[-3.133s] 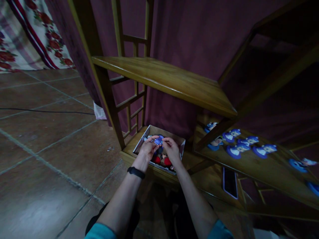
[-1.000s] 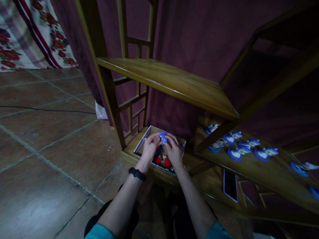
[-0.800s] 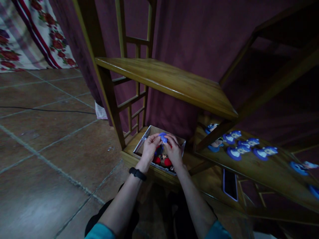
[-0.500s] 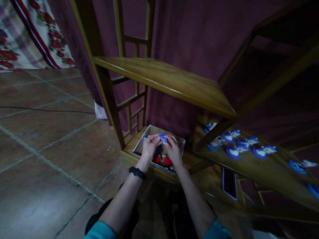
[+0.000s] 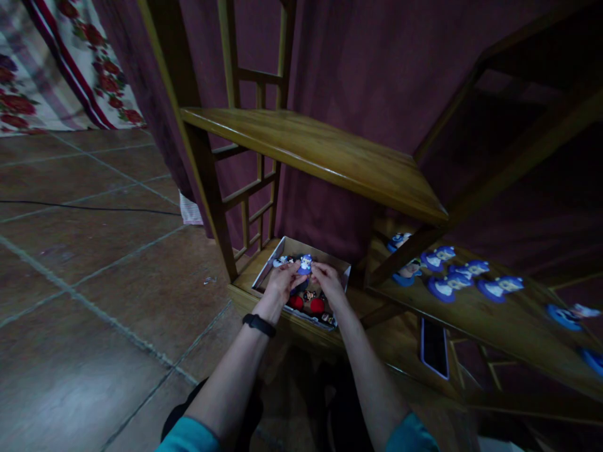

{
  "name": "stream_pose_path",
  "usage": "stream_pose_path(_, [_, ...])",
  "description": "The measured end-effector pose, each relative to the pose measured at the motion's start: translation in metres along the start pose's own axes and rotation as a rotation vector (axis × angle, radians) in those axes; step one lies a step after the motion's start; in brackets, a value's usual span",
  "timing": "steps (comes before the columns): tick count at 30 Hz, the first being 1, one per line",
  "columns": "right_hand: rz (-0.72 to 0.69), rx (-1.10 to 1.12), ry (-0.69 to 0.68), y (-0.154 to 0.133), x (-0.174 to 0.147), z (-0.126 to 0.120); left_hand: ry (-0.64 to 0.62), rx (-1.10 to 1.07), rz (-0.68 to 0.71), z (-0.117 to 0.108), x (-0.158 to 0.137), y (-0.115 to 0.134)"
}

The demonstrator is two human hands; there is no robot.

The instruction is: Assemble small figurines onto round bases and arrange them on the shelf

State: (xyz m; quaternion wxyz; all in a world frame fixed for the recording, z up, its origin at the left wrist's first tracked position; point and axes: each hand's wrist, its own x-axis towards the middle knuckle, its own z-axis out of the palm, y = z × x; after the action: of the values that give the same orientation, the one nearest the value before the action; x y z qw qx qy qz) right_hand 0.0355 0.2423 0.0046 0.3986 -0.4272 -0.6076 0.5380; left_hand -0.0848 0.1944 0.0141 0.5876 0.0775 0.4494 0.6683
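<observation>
A small purple-and-white figurine (image 5: 305, 263) stands upright on its round purple base, held over a shallow cardboard box (image 5: 340, 253). My left hand (image 5: 281, 280) pinches the base from the left. From the right, my right hand (image 5: 328, 280) has its fingertips closed at the figurine's side. Inside the box, under and around my hands, lie several more figurines, among them ones with red parts (image 5: 317, 306) and a white-and-dark one (image 5: 283, 260). My hands and forearms hide part of the box's contents.
Wooden shelving surrounds the box, with a shelf board (image 5: 311, 147) above it. At the right, several purple-based figurines (image 5: 500, 287) stand on another shelf (image 5: 513, 326). A phone (image 5: 434, 347) lies on the lower board. Tiled floor (image 5: 94, 270) spreads to the left.
The figurine has been turned: its purple underside showed before, and now its front shows with the base down. Both hands have stayed over the box, shifting their fingers slightly.
</observation>
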Motion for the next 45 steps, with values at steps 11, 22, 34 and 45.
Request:
stream_pose_path(11, [-0.048, 0.006, 0.034, 0.009, 0.002, 0.003, 0.021, -0.056, -0.03, -0.003, -0.001, -0.003])
stream_pose_path(22, [-0.065, -0.045, 0.055, 0.018, 0.003, 0.004, 0.019, -0.06, -0.017, 0.0, -0.001, -0.004])
stream_pose_path(34, [-0.001, 0.116, 0.081, 0.011, 0.0, 0.008, 0.017, -0.037, 0.003, 0.001, -0.001, 0.0])
stream_pose_path(45, [-0.025, -0.007, 0.049, 0.024, 0.004, 0.012, 0.004, -0.013, 0.086, 0.001, -0.005, -0.002])
